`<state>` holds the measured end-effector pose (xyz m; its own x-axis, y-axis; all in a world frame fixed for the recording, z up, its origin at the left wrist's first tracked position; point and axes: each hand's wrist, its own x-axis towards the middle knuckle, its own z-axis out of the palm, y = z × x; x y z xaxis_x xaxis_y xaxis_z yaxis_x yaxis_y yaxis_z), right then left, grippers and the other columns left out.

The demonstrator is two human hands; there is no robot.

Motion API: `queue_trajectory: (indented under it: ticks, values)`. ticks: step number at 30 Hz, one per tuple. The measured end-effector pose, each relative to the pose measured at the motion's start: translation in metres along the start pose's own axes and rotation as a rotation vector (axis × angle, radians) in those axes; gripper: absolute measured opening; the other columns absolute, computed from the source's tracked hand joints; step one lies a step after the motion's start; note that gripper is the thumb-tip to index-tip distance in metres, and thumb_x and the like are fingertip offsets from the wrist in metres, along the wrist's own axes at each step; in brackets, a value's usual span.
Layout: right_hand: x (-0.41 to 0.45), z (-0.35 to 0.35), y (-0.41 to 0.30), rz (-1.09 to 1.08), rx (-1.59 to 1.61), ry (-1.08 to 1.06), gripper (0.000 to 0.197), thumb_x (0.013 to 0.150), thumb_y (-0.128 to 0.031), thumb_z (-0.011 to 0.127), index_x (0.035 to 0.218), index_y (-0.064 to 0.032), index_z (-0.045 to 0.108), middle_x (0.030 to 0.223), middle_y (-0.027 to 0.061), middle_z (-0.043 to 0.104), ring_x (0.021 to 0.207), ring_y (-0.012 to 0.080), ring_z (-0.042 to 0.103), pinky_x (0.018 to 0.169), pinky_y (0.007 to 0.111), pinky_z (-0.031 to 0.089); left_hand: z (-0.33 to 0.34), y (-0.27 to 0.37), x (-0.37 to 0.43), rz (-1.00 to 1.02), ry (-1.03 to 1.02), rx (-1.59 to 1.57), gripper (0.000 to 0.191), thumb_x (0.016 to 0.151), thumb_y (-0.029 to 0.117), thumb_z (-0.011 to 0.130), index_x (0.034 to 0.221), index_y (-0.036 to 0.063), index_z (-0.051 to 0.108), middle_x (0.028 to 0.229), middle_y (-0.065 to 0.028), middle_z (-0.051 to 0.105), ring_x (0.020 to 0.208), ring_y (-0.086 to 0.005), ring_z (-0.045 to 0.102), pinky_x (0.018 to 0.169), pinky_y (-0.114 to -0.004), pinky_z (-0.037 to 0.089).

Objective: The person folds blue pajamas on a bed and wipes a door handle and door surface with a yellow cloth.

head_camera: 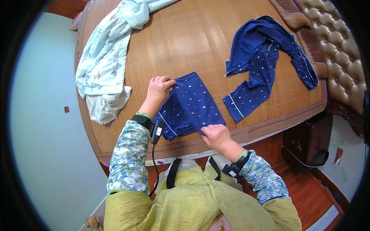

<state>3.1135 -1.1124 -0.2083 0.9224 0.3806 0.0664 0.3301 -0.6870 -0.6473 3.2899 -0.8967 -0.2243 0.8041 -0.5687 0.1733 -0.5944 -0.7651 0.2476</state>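
Navy pajama trousers with small white marks and white piping (195,98) lie folded near the bed's front edge. My left hand (159,88) pinches their upper left edge between thumb and fingers. At their lower right corner, my right hand (217,137) grips the cloth. To the right, a matching navy pajama top (257,63) lies crumpled, with its sleeves spread out. Both wrists wear black straps with small devices; a cable runs down from the left one.
A brown-bordered woven mat (179,43) covers the bed. A pale green printed garment or quilt (105,63) lies bunched at the left, over a whitish cloth (107,106). A tufted gold headboard (341,57) stands at the right, beside brown pillows (289,13).
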Motion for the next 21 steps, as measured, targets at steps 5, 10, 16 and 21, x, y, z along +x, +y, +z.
queue_trajectory:
  ticks: [5,10,16,21]
  values:
    - [0.012,0.034,-0.029,-0.15,0.094,-0.121,0.015,0.06,-0.015,0.063,0.065,-0.0126,0.048,0.062,0.004,0.052,0.057,0.0214,0.056,0.053,0.033,0.042,-0.021,-0.027,-0.071,-0.103,0.015,0.057,0.02,0.065,0.006,0.058,0.081,0.0167,0.063,0.087,-0.0023,0.06,0.084,-0.0221,0.055,0.076,-0.035,0.04]
    - [0.015,0.065,-0.049,-0.135,0.209,-0.368,0.033,0.066,-0.02,0.065,0.097,-0.0102,0.057,0.081,0.0075,0.059,0.079,0.0238,0.058,0.068,0.037,0.045,-0.019,-0.045,-0.133,-0.232,-0.007,0.201,0.028,0.065,0.001,0.056,0.087,0.0164,0.062,0.096,-0.0068,0.057,0.091,-0.0255,0.053,0.077,-0.036,0.04]
    - [-0.007,0.059,0.021,0.216,0.193,-0.322,0.037,0.067,-0.018,0.063,0.102,-0.0081,0.056,0.087,0.0116,0.06,0.088,0.0284,0.055,0.078,0.037,0.044,-0.006,-0.016,-0.135,-0.277,-0.057,0.014,0.029,0.065,0.0,0.056,0.092,0.0109,0.059,0.096,-0.0112,0.054,0.089,-0.0288,0.051,0.076,-0.038,0.043]
    - [-0.01,-0.013,0.107,0.585,-0.399,0.096,0.063,0.058,-0.017,0.073,0.115,-0.0151,0.046,0.109,0.0103,0.049,0.099,0.031,0.047,0.08,0.041,0.042,0.01,0.032,-0.149,-0.263,-0.367,-0.056,0.035,0.059,0.008,0.066,0.094,0.0099,0.059,0.107,-0.0172,0.051,0.096,-0.0329,0.048,0.08,-0.041,0.042]
